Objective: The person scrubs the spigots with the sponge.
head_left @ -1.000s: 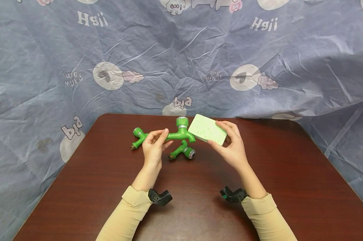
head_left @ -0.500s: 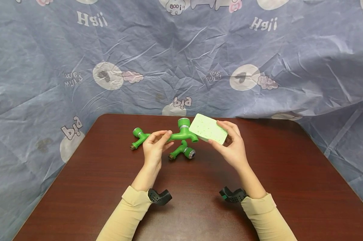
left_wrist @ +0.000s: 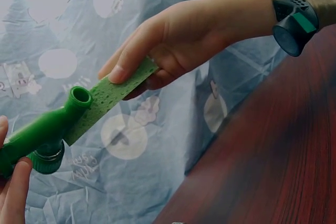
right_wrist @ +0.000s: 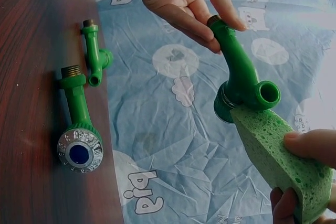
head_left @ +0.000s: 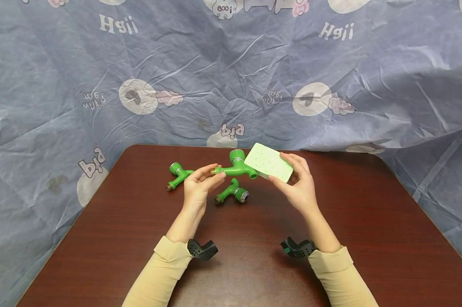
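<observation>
Head view: pinches tap point(head_left: 235, 171) with left hand point(head_left: 198, 186), touches its right side with sponge point(head_left: 270, 162) pinched in right hand point(head_left: 301, 184).

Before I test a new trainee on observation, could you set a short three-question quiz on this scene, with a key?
1. What does the right hand hold?
2. True or false: the left hand grips a tap near its threaded end.
3. How many taps lie on the table: A) one, B) two, C) three?

Key:
1. A sponge.
2. True.
3. B: the left tap and the near tap.
</observation>
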The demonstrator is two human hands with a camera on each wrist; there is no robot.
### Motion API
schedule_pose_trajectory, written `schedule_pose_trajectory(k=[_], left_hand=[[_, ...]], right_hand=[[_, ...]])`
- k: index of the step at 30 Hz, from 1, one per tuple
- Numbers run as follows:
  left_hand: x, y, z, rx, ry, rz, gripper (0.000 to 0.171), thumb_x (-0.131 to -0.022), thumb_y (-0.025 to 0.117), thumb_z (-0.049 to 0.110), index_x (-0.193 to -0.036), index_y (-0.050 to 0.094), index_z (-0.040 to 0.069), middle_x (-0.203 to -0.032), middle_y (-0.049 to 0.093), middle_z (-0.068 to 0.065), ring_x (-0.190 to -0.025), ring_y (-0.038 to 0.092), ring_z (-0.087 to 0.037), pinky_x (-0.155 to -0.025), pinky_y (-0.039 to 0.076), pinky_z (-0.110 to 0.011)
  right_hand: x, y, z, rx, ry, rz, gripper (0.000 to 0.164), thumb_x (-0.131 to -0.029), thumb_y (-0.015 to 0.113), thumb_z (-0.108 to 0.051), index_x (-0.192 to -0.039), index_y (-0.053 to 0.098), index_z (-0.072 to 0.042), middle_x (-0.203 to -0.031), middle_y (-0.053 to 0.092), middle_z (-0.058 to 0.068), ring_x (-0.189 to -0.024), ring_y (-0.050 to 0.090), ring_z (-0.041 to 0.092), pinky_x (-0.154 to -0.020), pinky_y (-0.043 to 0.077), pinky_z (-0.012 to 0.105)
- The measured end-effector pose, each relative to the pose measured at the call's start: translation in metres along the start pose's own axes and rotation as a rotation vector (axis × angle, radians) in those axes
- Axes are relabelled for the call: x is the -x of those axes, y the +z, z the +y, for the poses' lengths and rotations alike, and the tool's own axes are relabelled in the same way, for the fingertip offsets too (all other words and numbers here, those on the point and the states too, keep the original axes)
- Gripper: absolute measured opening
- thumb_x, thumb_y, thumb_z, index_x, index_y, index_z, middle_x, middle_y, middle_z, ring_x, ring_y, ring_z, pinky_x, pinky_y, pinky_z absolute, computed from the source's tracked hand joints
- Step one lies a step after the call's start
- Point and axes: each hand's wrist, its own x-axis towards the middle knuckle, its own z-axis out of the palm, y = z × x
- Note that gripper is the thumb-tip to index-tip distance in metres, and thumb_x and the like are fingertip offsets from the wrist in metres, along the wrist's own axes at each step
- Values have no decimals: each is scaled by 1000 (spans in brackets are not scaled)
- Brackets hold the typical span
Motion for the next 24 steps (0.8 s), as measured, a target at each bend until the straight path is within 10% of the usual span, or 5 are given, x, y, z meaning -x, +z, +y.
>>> schedule_pose_trajectory(k=[8,24], left_hand=[[0,-1,-1,-64,-9,-9,33,-70,73,-13,-100,70,0,-111,60,-29,-87,64,-17,-75,56,-28],[7,8,-4,-34,-35,15,35,-67,72,-19,-98,65,-3,-98,66,-11,-82,66,-16,-71,57,-28]], right_hand=[[0,1,0,-57,-44,31,61,-70,72,17,-127,50,12,-126,41,21,-92,52,13,-69,48,11],[10,16,-5,-105,-64,-69,63,-70,73,16,-128,49,11,-129,39,21,-97,53,15,-71,49,14]])
